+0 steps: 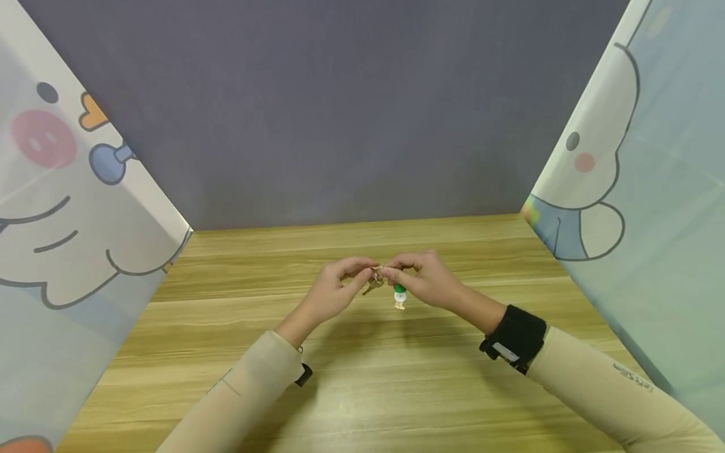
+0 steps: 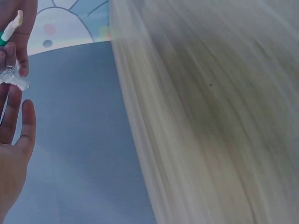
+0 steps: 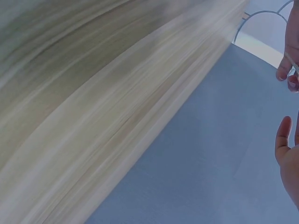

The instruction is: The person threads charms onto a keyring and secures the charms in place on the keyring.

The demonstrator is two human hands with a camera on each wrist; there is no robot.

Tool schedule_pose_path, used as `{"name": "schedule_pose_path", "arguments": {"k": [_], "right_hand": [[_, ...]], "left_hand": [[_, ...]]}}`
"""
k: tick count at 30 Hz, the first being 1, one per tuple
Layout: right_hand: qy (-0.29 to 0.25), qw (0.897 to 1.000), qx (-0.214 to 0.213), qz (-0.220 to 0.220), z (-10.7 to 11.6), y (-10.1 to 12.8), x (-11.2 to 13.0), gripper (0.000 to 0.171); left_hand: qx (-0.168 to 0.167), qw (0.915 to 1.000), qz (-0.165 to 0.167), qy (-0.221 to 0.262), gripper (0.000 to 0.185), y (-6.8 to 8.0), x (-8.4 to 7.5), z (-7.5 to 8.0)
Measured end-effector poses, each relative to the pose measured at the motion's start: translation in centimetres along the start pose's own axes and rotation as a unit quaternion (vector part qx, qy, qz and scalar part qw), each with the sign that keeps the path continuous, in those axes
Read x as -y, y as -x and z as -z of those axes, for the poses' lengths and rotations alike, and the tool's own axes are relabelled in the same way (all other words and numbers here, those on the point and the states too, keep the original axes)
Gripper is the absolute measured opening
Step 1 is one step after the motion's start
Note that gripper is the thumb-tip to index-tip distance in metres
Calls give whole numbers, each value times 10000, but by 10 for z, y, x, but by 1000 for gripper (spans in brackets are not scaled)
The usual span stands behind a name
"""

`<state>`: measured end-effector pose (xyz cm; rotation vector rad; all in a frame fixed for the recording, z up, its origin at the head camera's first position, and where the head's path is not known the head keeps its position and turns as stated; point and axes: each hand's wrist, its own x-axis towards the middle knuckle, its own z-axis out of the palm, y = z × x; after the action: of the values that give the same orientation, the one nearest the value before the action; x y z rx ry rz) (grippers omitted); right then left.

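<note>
Above the table, both hands meet at a small bunch of keys (image 1: 372, 286) on a metal ring. My left hand (image 1: 331, 292) pinches the ring side between thumb and fingertips, and a brass-coloured key dangles below. Opposite it, my right hand (image 1: 433, 283) pinches the other side of the ring with thumb and index finger. Under the right fingers hangs a small green and white figure charm (image 1: 400, 296) with pale feet. In the left wrist view, the charm (image 2: 14, 28) and a shiny clasp show at the left edge. Fingers hide most of the ring.
A wood-grain table (image 1: 351, 390) spreads beneath the hands. Behind it rises a grey panel (image 1: 351, 113). Cartoon-printed panels stand on the left (image 1: 85, 207) and the right (image 1: 657, 189). Black straps (image 1: 518, 340) sit on the wrists.
</note>
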<state>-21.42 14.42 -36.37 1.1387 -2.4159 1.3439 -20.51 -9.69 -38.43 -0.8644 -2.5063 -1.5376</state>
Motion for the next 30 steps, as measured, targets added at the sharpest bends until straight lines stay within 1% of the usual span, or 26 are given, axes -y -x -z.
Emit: {"name": "schedule_pose_path", "arguments": {"k": [3,5,7,12,14,17,22,28,30], "right_hand": [[-31,9999,-37,-91,-1,0,0,15],[-74,9999,-12,-113,-3,0,-1,15],[-134,9997,56,-215,-4,0,-3,16],[-404,9964,259,-692,-7,0,-5,16],[-469,9952,296,-803,-7,0,-5,16],[-451,9955,263,-785,-6,0,-4,17],[-374,9964,143,-752,-3,0,-4,15],[-397,9958,157,-813,-4,0,-4,16],[-302,9961,143,-811,-4,0,-3,17]], "left_hand": [[25,9994,277,205,30,2,1,0],[37,9987,382,336,29,2,1,0],[42,9982,403,432,25,3,2,-1],[-16,9989,126,458,13,2,3,-3],[-38,9989,21,458,7,1,2,-3],[-45,9990,-102,432,3,0,2,-4],[-40,9991,-313,268,7,-2,2,-6],[-33,9989,-425,188,9,-3,1,-5],[-33,9987,-480,156,9,-3,2,-5]]}}
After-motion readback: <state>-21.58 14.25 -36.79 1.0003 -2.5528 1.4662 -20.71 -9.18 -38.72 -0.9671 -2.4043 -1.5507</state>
